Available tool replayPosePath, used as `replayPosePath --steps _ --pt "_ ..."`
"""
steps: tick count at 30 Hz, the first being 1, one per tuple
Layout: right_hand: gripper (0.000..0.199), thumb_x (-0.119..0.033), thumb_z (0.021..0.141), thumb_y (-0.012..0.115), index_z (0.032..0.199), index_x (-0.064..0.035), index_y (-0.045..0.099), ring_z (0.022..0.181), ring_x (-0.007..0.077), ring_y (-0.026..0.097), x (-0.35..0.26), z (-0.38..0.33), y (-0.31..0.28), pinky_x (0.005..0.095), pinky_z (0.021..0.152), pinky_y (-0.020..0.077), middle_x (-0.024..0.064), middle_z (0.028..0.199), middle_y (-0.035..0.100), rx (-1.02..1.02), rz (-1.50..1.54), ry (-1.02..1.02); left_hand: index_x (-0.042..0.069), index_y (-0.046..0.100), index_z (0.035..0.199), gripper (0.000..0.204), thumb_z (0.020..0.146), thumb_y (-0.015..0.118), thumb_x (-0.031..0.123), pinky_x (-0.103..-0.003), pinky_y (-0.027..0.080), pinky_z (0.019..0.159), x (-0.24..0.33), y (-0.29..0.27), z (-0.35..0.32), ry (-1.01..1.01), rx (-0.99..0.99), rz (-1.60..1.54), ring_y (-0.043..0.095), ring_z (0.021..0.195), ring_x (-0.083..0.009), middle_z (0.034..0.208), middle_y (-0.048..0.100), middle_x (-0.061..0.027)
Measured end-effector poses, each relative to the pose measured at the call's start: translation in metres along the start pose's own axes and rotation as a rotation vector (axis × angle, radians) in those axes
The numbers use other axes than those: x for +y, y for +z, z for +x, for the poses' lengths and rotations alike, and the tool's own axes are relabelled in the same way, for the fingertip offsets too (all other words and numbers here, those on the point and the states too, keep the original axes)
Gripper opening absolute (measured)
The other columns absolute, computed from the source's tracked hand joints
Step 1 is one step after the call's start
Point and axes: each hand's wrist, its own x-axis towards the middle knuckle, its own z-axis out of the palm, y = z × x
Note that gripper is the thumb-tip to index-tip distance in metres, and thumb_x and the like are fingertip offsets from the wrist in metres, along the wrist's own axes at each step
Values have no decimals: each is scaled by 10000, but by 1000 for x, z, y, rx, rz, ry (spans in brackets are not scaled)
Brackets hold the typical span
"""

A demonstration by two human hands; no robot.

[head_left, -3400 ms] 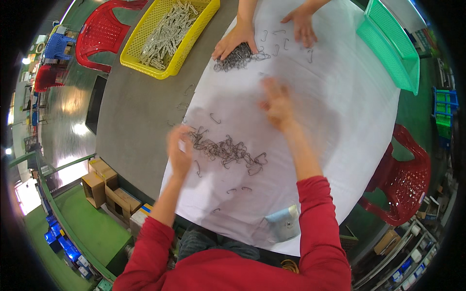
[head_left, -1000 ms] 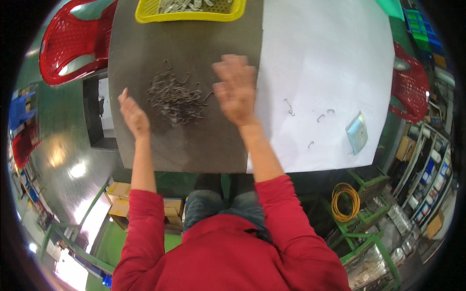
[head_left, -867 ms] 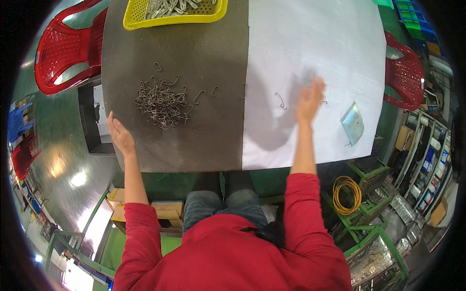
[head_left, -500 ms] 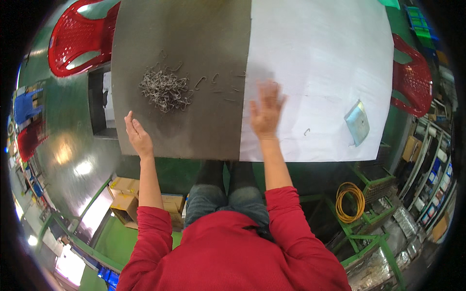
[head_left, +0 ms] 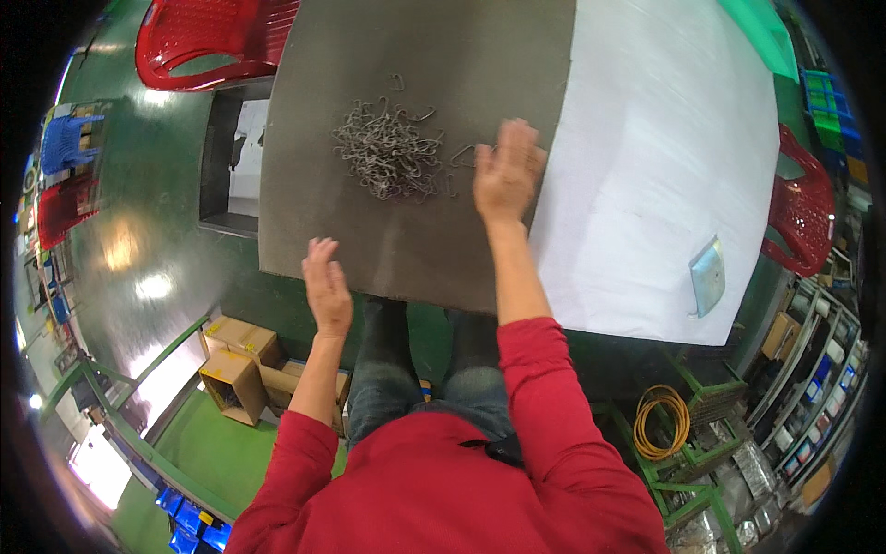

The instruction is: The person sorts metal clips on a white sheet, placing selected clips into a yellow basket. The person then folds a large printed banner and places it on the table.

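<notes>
I am looking down on a pile of bent wire hooks [head_left: 386, 152] that is lying on the grey part of the tabletop [head_left: 406, 249]. My left grip [head_left: 328, 294] is hanging open with nothing in it, at the near edge and well apart from the pile. My right grip [head_left: 508, 175] is showing blurred, open and empty, just beside the white sheet [head_left: 655, 185]; I cannot tell whether its palm is touching the surface. By my judgement the gathering is mostly done, since nearly all the hooks in view are sitting in one tangled heap. What I am seeing left is a few loose hooks [head_left: 462, 155] lying between heap and right palm. A pale blue packet [head_left: 708, 279] is resting on the sheet, farther right.
</notes>
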Motion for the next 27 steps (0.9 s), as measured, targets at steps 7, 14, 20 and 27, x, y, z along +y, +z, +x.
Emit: replayPosePath --steps 7,14,20,27 --pt "522 -255 850 536 1319 -94 373 1315 300 232 -40 6 -41 451 1064 136 120 1396 309 -54 241 -98 157 479 1206 506 723 547 22 -490 172 1056 33 40 8 578 -378 116 342 1264 -236 1248 462 -35" --pt "1002 -375 590 763 1382 -87 221 1327 352 88 349 -9 -204 469 1076 95 219 1414 180 -209 -451 239 227 308 1361 534 846 438 282 -539 -92 1049 83 132 70 925 -212 566 104 1358 -197 1439 224 -11" --pt "1109 -225 500 813 1392 -87 169 1322 353 131 412 -10 -263 426 1072 157 227 1412 185 -454 -248 479 210 233 1391 526 895 350 338 -545 -85 1051 66 121 173 622 -70 748 105 1357 -208 1449 203 -16" --pt "1127 -178 455 833 1384 -94 200 1290 364 227 426 24 -265 407 1060 214 238 1394 227 -757 -310 610 163 254 1382 504 909 338 314 -490 102 1079 23 89 199 483 -71 658 230 1317 -167 1421 271 3"
